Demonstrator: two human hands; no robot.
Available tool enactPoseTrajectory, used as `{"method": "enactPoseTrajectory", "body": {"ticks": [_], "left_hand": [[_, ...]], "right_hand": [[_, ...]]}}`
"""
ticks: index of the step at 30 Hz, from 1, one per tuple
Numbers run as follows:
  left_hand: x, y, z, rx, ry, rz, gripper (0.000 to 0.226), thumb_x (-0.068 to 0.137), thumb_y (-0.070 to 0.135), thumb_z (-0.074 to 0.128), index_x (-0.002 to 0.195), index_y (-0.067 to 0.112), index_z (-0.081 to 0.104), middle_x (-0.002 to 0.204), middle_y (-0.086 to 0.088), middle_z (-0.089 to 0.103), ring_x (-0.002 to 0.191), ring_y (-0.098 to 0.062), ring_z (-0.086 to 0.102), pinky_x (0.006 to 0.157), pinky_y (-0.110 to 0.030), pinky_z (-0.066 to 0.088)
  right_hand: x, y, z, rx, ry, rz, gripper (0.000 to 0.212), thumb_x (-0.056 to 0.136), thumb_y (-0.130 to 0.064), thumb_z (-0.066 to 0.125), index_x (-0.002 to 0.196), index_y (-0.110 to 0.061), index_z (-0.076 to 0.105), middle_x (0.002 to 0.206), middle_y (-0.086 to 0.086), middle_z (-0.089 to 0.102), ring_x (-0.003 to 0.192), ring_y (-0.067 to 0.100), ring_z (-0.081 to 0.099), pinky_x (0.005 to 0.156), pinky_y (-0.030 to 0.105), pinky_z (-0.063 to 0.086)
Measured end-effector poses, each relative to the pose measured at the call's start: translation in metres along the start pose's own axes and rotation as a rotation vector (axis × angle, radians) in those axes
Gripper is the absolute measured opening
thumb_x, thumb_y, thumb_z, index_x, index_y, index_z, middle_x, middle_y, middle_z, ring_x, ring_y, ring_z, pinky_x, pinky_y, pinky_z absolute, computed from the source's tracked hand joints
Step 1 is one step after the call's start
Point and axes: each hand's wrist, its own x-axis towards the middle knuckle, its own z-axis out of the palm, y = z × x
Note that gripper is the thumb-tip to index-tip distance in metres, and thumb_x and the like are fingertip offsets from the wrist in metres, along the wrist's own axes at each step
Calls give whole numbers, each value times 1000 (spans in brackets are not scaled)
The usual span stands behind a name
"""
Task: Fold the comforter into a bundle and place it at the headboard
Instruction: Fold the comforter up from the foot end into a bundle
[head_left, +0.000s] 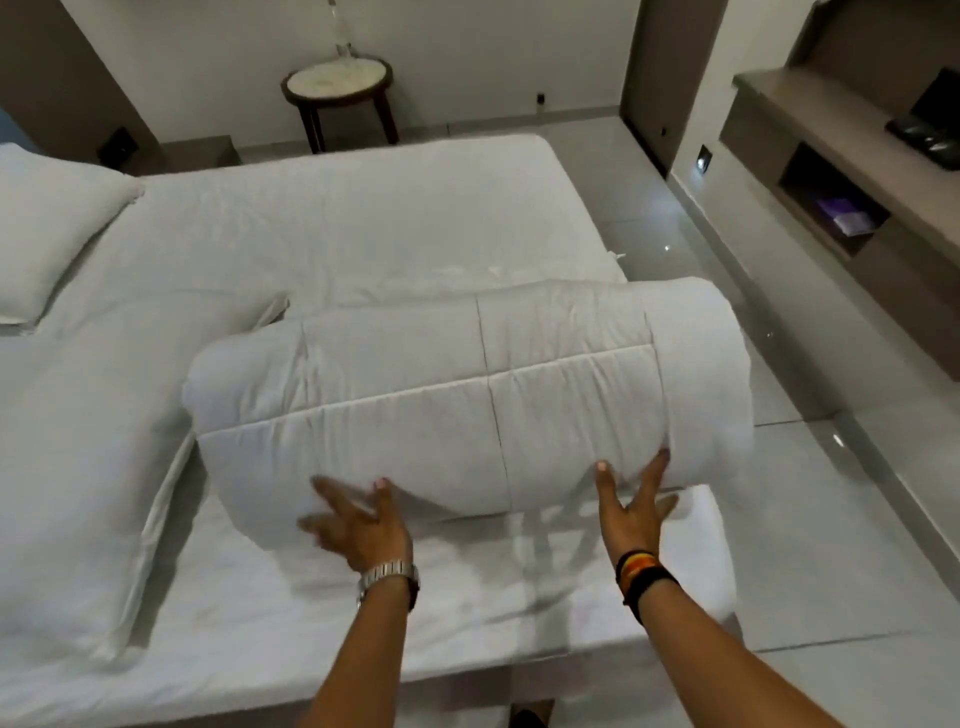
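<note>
Head view shows the comforter (467, 395) already bundled at centre-right on the bed (332, 218), left hand (358, 525) and right hand (631, 501) spread flat against its near side, gripping nothing, so a shove could unroll it.

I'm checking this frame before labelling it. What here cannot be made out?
All in the head view:
- Headboard: not visible, beyond the left edge past the pillows.
- Left hand: motion-blurred, finger contact with the comforter bundle unclear.
- Bundle's far side and underside: hidden by its own bulk.
- Dark items on the wall shelf: cut off by the right edge.
</note>
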Motion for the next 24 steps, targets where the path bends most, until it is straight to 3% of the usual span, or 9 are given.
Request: {"method": "enactPoseTrajectory", "body": {"ticks": [3,6,8,12,15,18,22,24], "left_hand": [[35,-17,30,-193,0,-261,124,78,69,76,155,55,-20,172,-12,-19,159,-40,-1,122,-66,12],[75,-12,53,-355,53,-292,158,46,76,91,150,59,-27,173,9,-4,154,-33,23,112,-72,33],[94,-3,68,-459,82,-323,166,38,73,95,150,59,-27,172,11,0,146,-28,33,103,-74,43],[118,12,93,-539,169,-386,184,20,75,94,156,45,-27,170,11,-16,156,-27,17,115,-70,31],[122,3,100,-474,161,-446,178,35,63,99,160,33,-23,173,6,-13,158,-24,16,124,-58,20],[114,4,94,-425,139,-408,149,65,30,98,164,30,-14,173,3,4,153,-26,30,124,-51,25],[90,20,70,-462,127,-244,130,73,9,87,164,43,1,163,0,33,129,-29,54,106,-56,51],[60,27,45,-496,111,-166,124,74,5,82,163,47,6,162,1,36,123,-26,57,99,-55,56]], "right_hand": [[47,-20,32,65,29,60,120,78,-65,77,155,-60,-15,167,17,-29,158,31,-15,122,55,23],[87,-44,62,146,130,235,139,61,-68,89,153,-63,-15,163,23,-35,158,43,4,120,55,28],[110,-60,76,141,171,369,145,58,-65,92,155,-59,-16,162,22,-36,156,46,7,120,60,24],[136,-77,84,93,226,438,145,60,-57,94,158,-54,-13,166,24,-25,156,43,10,119,60,22],[134,-63,91,153,266,373,140,64,-41,97,159,-56,-4,166,26,-10,153,42,21,116,56,30],[129,-56,88,295,259,296,125,73,-21,93,157,-59,9,166,24,2,143,37,37,110,51,38],[114,-60,73,473,288,155,84,86,9,66,153,-34,44,147,6,50,117,24,57,84,21,49],[90,-62,57,453,295,124,70,87,17,54,148,-19,55,140,12,60,110,26,62,66,7,49]]}}
